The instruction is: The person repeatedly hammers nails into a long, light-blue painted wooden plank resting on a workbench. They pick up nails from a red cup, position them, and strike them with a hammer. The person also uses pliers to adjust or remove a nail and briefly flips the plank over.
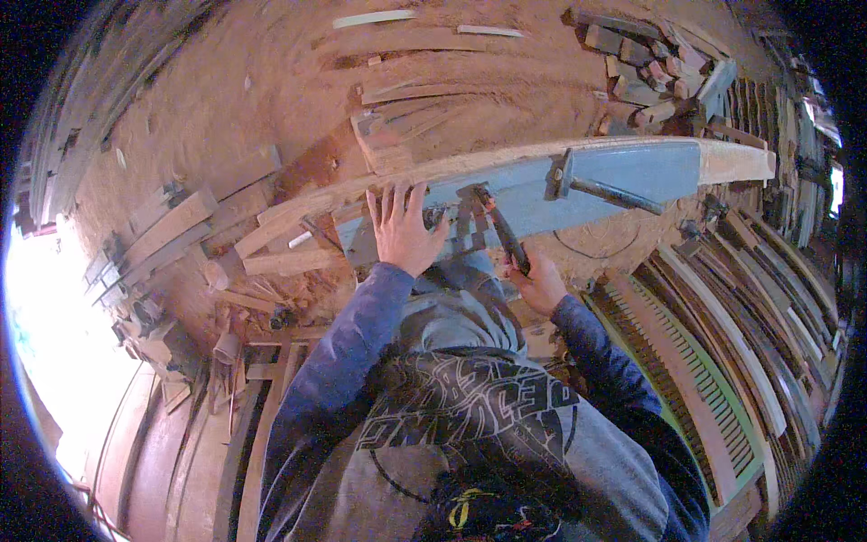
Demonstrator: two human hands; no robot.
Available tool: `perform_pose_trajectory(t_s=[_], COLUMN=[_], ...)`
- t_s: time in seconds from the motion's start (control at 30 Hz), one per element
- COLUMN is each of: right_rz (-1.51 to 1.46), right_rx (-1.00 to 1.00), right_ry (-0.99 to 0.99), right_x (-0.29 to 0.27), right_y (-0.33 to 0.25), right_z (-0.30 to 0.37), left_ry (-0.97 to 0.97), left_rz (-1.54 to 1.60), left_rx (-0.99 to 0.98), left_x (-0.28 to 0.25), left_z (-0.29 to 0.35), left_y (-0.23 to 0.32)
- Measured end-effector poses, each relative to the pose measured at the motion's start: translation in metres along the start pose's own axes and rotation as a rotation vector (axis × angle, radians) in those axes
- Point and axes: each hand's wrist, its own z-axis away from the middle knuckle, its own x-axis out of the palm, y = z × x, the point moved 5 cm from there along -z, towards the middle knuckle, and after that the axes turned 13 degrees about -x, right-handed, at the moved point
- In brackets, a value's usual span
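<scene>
Grey clothing with black printed shapes (614, 461) lies closest to the head camera, with both bare hands beyond it, well apart. Palm down, fingers spread, the left hand (406, 239) rests across the near-left part of the long, blue-faced wooden tabletop (632, 172), probably to steady something there; a small dark object (435, 217) beside its thumb is too unclear to name. Fingers wrapped round its grip, the right hand (542, 282) holds a black-handled hammer with an orange band (508, 233). Its head end is over the blue face, between the hands; whether it touches cannot be told. Farther right, a second dark-handled hammer (591, 186) lies on the same face, presumably kept within reach.
</scene>
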Motion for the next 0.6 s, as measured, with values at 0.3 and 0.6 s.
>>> perform_pose_trajectory(t_s=[0.3,0.6], right_rz=[0.116,0.182], right_rx=[-0.031,-0.117], right_ry=[0.006,0.001], right_x=[-0.004,-0.01], right_y=[0.01,0.015], right_z=[-0.003,-0.015], left_ry=[-0.004,-0.004], left_rz=[0.004,-0.017], left_rx=[0.032,0.028], left_x=[0.009,0.005], left_z=[-0.006,-0.003], left_y=[-0.009,-0.012])
